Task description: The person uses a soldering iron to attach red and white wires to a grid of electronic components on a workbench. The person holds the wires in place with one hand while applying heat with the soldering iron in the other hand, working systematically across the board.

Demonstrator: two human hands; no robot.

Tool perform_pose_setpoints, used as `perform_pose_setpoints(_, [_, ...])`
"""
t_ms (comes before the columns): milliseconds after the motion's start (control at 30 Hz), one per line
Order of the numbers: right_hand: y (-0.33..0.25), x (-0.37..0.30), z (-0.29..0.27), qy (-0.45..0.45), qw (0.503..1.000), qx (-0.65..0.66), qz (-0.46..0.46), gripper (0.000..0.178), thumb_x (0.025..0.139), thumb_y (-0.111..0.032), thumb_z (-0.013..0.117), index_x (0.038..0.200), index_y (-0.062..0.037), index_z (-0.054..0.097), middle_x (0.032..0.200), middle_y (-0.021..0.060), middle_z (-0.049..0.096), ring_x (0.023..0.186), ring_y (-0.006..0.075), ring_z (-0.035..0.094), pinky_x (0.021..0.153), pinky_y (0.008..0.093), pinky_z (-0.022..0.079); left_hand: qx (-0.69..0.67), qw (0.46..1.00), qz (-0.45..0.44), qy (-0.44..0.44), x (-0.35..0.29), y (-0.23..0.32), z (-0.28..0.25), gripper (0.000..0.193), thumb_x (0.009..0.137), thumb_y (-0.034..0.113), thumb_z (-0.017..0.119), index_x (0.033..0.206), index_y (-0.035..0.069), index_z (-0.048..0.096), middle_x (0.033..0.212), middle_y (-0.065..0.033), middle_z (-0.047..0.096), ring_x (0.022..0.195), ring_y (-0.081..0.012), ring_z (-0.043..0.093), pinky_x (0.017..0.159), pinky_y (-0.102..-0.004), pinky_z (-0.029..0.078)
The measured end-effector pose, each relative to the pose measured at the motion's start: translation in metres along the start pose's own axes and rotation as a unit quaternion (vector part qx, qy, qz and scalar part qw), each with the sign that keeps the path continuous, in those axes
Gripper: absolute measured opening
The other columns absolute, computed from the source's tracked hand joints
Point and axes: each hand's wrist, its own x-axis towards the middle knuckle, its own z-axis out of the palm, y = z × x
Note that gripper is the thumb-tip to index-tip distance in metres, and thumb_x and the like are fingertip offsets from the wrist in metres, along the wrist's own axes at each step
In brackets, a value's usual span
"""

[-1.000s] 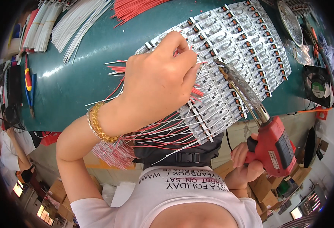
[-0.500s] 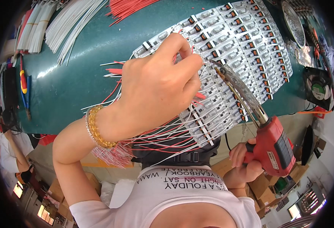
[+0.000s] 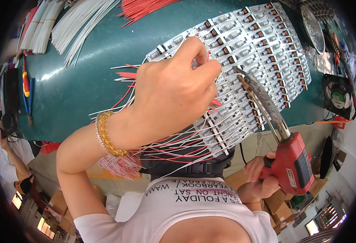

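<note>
My left hand [image 3: 174, 87] is over the left part of a panel of small circuit boards [image 3: 246, 52]. Its thumb and fingers are pinched on a thin red wire [image 3: 208, 55], part of which the fingers hide. In my right hand [image 3: 261, 176] is a red soldering gun [image 3: 293, 166], gripped by its handle. The gun's metal tip [image 3: 236, 69] points at the boards, just right of my left fingertips. Red and white wires [image 3: 178, 152] trail from the near-left boards past my left wrist toward my lap.
Bundles of white wires [image 3: 81, 24] and red wires [image 3: 143, 9] lie at the back of the green table [image 3: 73, 97]. A screwdriver [image 3: 25, 84] and blue-handled tool [image 3: 31, 97] are at left. At right are a metal dish [image 3: 312, 28] and small fan [image 3: 338, 97]. A person [image 3: 16, 158] is at far left.
The soldering gun's tip has shifted slightly right and nearer me, a little farther from my left fingers. My left hand keeps its pinch over the boards. The whole view has drifted a little.
</note>
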Motion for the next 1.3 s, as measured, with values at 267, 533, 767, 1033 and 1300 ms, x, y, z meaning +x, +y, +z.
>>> perform_pose_setpoints(267, [0.003,-0.002,0.001,0.011,0.997,-0.075,-0.034,0.079,0.080,-0.056,0.056,0.116,0.0117,0.039,0.044,0.0002,0.041,0.034,0.0108,0.038,0.037,0.0237,0.034,0.016,1.000,-0.003,-0.019,0.000,0.003,-0.002,0.010,0.066,0.002,0.066,0.066,0.007,0.056,0.080,-0.0024,0.054,0.047,-0.0135,0.051,0.040,-0.0270,0.038])
perform_pose_setpoints(533, [0.003,-0.007,-0.004,0.018,0.998,-0.030,-0.046,0.078,0.082,-0.055,0.053,0.118,0.0125,0.038,0.044,0.0000,0.042,0.034,0.0100,0.038,0.037,0.0229,0.034,-0.078,0.996,-0.014,-0.033,0.003,0.000,-0.009,0.008,0.072,0.004,0.064,0.071,0.002,0.057,0.084,-0.0069,0.055,0.060,-0.0152,0.055,0.048,-0.0252,0.042])
perform_pose_setpoints(767, [0.004,-0.013,-0.017,0.008,0.999,-0.005,-0.033,0.077,0.083,-0.055,0.052,0.119,0.0120,0.037,0.044,-0.0007,0.041,0.034,0.0092,0.038,0.037,0.0226,0.035,-0.204,0.966,0.055,-0.152,0.014,-0.014,-0.029,0.010,0.074,0.004,0.063,0.070,0.000,0.056,0.092,-0.0062,0.055,0.062,-0.0085,0.048,0.051,-0.0197,0.036])
perform_pose_setpoints(1033, [-0.004,-0.015,-0.020,0.017,0.999,0.047,0.004,0.085,0.075,-0.056,0.060,0.119,0.0125,0.036,0.047,0.0001,0.043,0.038,0.0111,0.041,0.039,0.0237,0.033,-0.134,0.985,-0.024,-0.104,0.007,0.004,-0.018,0.008,0.076,0.003,0.062,0.073,0.000,0.055,0.092,-0.0055,0.054,0.059,-0.0070,0.044,0.050,-0.0194,0.034])
perform_pose_setpoints(1300, [0.000,-0.008,-0.018,0.011,0.999,0.045,-0.006,0.082,0.078,-0.055,0.058,0.120,0.0114,0.037,0.047,-0.0012,0.043,0.038,0.0099,0.042,0.040,0.0229,0.034,-0.217,0.962,-0.034,-0.165,0.012,-0.003,-0.029,0.007,0.076,0.000,0.062,0.074,0.000,0.055,0.090,-0.0045,0.053,0.057,-0.0060,0.040,0.049,-0.0181,0.031])
